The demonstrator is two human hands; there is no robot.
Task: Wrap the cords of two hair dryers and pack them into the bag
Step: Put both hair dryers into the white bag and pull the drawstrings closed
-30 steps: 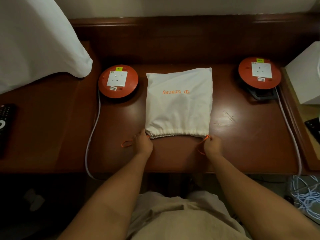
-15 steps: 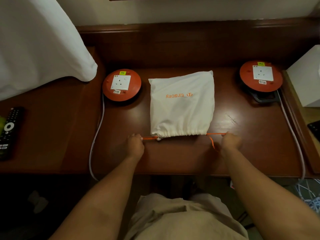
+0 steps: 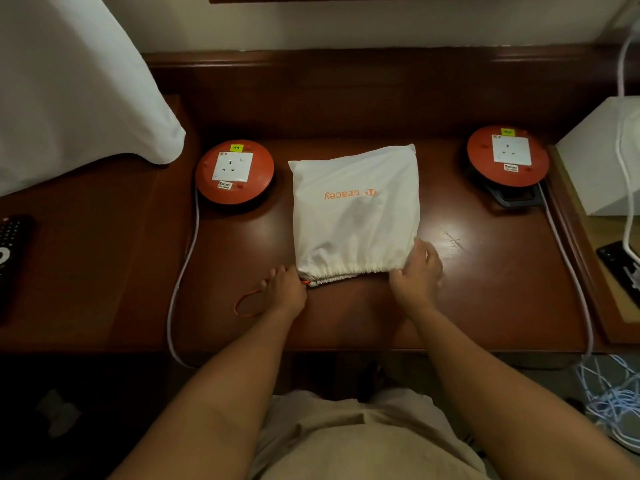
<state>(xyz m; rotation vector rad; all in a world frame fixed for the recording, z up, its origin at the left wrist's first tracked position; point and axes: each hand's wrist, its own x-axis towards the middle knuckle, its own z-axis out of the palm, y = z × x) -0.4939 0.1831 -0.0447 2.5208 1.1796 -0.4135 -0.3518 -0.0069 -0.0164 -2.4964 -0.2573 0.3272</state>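
A white drawstring bag (image 3: 355,216) lay bulging in the middle of a dark wooden desk (image 3: 485,292), its gathered mouth turned toward the near edge and orange lettering across its top. The person's left hand (image 3: 285,292) rested at the mouth's left corner, fingers curled there where the orange cord (image 3: 247,303) left the hem; the cord's loop lay slack on the desk just left of that hand. The right hand (image 3: 419,271) cupped the mouth's right corner, fingers bent around the gathered fabric. Two orange cable reels (image 3: 234,171) (image 3: 507,155) sat to the bag's left and right. A white pillow (image 3: 69,84) filled the far left, and a remote control (image 3: 12,247) lay at the left edge.
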